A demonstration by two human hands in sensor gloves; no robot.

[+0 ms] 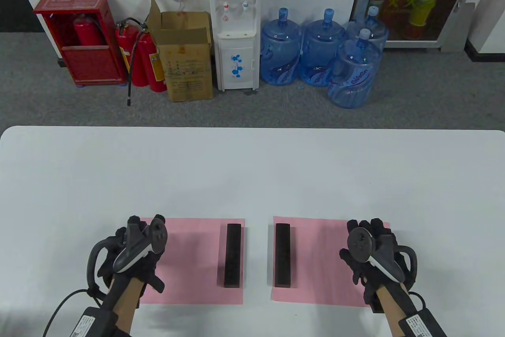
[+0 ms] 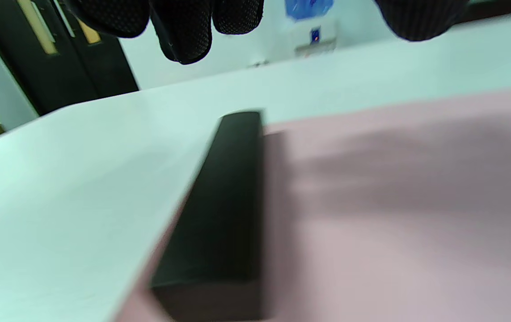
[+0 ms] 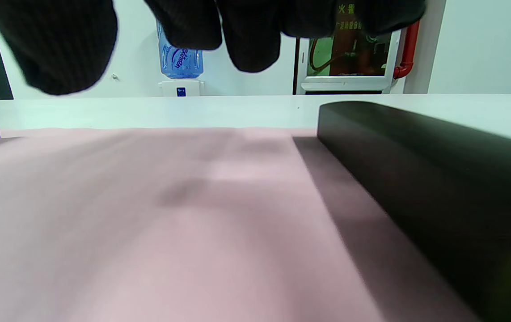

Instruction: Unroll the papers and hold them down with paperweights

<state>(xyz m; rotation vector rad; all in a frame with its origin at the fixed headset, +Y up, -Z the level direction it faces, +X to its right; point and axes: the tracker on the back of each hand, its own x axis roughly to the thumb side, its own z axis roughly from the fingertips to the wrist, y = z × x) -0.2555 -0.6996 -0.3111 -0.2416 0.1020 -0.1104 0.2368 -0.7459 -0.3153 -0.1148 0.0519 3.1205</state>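
**Hands hovering at the outer edges, all four weights look placed**

Left hand (image 1: 136, 254) was seen at the lower left of the table view, over the outer edge of the left pink paper (image 1: 193, 260), and the right hand (image 1: 375, 252) was mirrored at the lower right, over the outer edge of the right pink paper (image 1: 315, 262). Nothing was being gripped by either one: in both wrist views the gloved fingertips (image 2: 183, 27) hung loose at the top of the frame, with the sheet below them.

Both sheets were laid out flat on the white table (image 1: 252, 171), side by side near the bottom edge. One black paperweight (image 1: 232, 255) was set along the inner edge of the left sheet, another (image 1: 282, 255) along the inner edge of the right sheet. The outer edges were hidden under the hands from above, but a dark bar (image 2: 215, 210) was shown on the left sheet's edge in the left wrist view, and a similar bar (image 3: 438, 188) in the right wrist view.

So, judged from that, the unrolling was done and each sheet was pinned at both ends. Pretty much nothing was left except getting the hands pulled away, tbh. Whether the outer weights were fully seated couldn't be told, since the wrist shots were blurry.
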